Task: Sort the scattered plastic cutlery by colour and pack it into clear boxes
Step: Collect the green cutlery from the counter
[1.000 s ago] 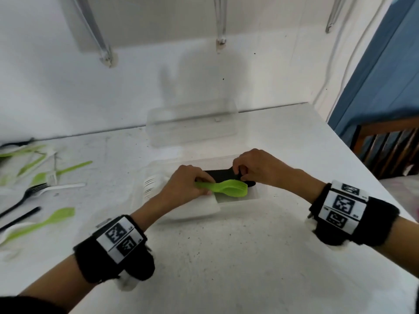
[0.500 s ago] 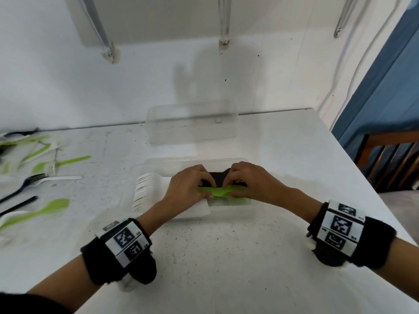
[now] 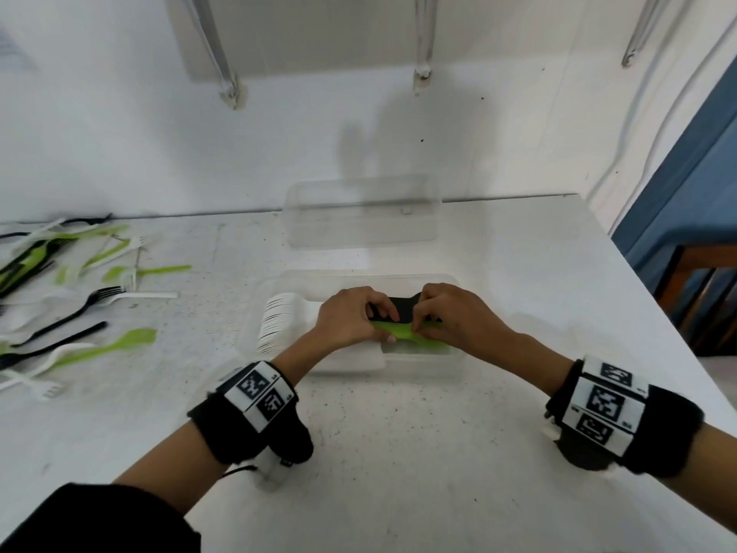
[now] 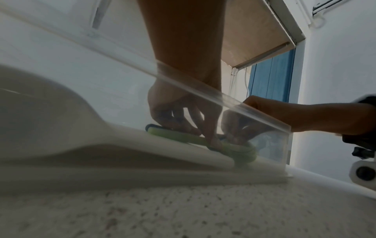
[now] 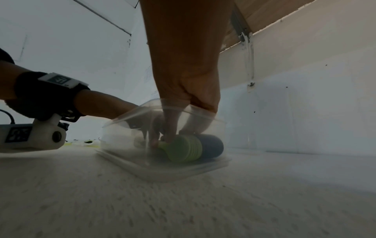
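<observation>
Clear boxes: two, near box (image 3: 255, 313) and far box (image 3: 361, 217). Hands: two. Loose cutlery (image 3: 79, 297) on worktop (image 3: 399, 453): uncountable.

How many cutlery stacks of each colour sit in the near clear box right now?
Stack of white plastic spoons: 1
Stack of black plastic cutlery: 1
Stack of green plastic spoons: 1
Total: 3 stacks

Your left hand (image 3: 351, 319) and right hand (image 3: 450, 317) both pinch the green spoons (image 3: 414, 337) down inside the clear box (image 3: 255, 313), right beside the white spoon stack (image 3: 279, 325).
</observation>
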### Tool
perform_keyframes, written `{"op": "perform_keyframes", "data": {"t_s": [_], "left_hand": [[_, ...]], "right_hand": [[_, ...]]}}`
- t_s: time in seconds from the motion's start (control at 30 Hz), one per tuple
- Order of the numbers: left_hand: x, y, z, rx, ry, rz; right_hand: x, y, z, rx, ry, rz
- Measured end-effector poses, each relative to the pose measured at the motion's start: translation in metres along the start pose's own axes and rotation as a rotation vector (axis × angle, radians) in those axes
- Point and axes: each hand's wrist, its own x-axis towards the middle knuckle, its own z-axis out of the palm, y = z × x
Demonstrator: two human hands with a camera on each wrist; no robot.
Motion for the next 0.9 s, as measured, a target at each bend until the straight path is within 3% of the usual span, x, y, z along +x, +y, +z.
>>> {"op": "perform_keyframes", "data": {"t_s": [0.53,0.73,0.9], "left_hand": [[-0.010,-0.003,-0.002,-0.035,0.022,0.071],[-0.006,0.000,0.000,-0.004,0.027,0.064],[-0.004,0.000,0.001,0.002,-0.018,0.088]], "right_hand": [[0.001,-0.010,0.003,-0.011,0.056,0.079],[0.002,-0.008,0.002,-0.041,0.017,0.063],[0.007,0.006,-0.015,0.201,0.035,0.024]]}}
